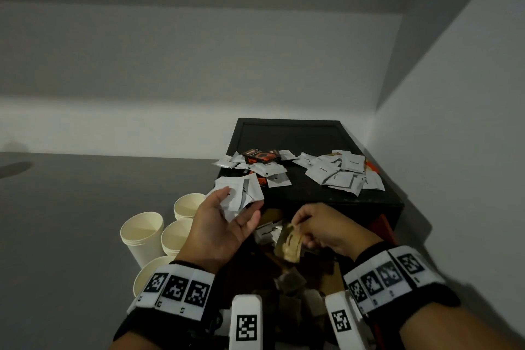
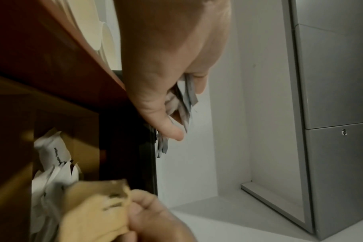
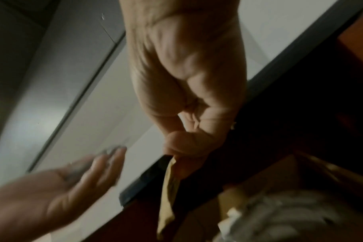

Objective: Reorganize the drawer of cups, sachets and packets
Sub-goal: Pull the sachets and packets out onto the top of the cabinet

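My left hand (image 1: 227,219) holds a bunch of white sachets (image 1: 241,193) against its palm, thumb pressing them, just left of the open drawer (image 1: 298,273). The same white sachets (image 2: 184,101) show between thumb and fingers in the left wrist view. My right hand (image 1: 315,227) pinches tan paper sachets (image 1: 289,241) above the drawer; the tan sachets (image 3: 168,193) hang from its fingertips, and the tan sachets (image 2: 97,212) also appear low in the left wrist view. Loose white sachets (image 2: 52,157) lie in the drawer's wooden compartment.
The black cabinet top (image 1: 301,133) carries two heaps of white sachets (image 1: 341,173) and some black-and-orange packets (image 1: 258,156). Several cream paper cups (image 1: 145,233) stand on the grey surface to the left. White walls close in behind and on the right.
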The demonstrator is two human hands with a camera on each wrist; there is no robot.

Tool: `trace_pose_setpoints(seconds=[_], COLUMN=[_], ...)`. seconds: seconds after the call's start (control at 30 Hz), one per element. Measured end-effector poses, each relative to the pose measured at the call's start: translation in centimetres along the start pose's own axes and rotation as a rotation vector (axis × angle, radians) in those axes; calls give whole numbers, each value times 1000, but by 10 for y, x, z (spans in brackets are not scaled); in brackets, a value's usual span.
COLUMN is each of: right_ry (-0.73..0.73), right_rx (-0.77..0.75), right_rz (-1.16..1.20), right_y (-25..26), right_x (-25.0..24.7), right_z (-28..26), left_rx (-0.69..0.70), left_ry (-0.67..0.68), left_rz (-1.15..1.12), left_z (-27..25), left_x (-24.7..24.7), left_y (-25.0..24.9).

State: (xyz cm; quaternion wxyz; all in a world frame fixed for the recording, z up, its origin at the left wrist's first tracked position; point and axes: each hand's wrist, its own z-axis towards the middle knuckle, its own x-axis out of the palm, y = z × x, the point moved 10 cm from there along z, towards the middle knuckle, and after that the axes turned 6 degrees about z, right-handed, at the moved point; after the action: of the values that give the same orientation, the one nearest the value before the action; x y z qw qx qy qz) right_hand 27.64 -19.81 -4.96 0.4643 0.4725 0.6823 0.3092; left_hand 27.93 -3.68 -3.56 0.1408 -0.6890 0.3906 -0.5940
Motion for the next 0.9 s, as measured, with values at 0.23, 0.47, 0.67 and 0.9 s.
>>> trace_pose_setpoints(seconds=[0.23,0.47,0.67,0.9], right_ry=[-19,84,-21,-124], right_rx=[106,-204,-270,-252], right_rz=[46,283,177,304], right_y=[-25,52,56,52], right_x=[11,26,26,-4], right_z=[14,-21,-21,-23], left_rx=[-52,-78,-86,-126], left_ry=[-21,7,73,138], left_rz=[5,153,274,300], left_z=[3,0,-1,-5], left_x=[2,10,20,20], left_y=[8,21,28,29])
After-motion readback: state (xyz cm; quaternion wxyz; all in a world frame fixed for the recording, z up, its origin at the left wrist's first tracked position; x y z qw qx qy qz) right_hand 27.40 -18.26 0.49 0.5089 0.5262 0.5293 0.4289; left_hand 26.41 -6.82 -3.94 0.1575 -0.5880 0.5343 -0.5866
